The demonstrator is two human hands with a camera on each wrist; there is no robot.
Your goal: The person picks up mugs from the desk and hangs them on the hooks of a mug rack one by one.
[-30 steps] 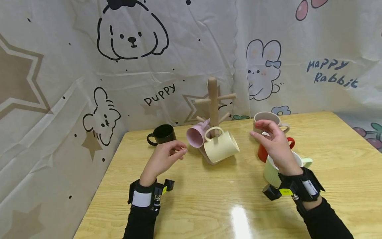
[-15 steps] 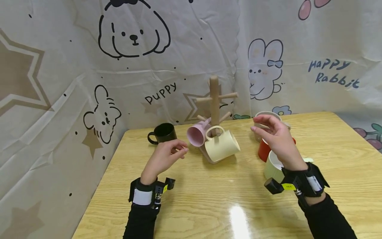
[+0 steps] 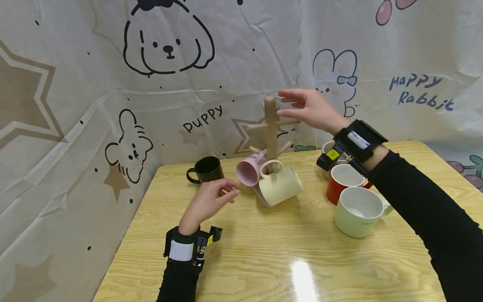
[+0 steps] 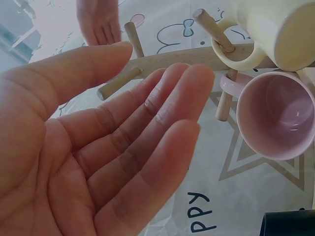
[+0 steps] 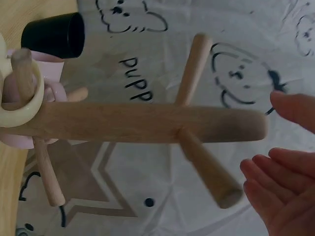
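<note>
A wooden mug tree (image 3: 270,126) stands towards the back of the table, its upper pegs bare. On its lower pegs hang a pink mug (image 3: 248,171) and a pale yellow mug (image 3: 281,184), both by their handles. Beside the top of the post, on its right, is my right hand (image 3: 311,109); in the right wrist view its thumb and fingers are apart with nothing between them. My left hand (image 3: 209,201) hovers in front of the black mug (image 3: 209,168), fingers relaxed and holding nothing, as the left wrist view confirms.
On the right, a light green mug (image 3: 356,216), a red mug (image 3: 341,184) and a beige mug (image 3: 327,147) stand in a row, the beige one partly hidden by the right wrist. Behind the wooden table (image 3: 256,260) hangs a printed cloth (image 3: 234,54).
My right hand has risen from above the row of mugs and moved left to the top of the mug tree, uncovering the red and green mugs. My left hand has stayed nearly still.
</note>
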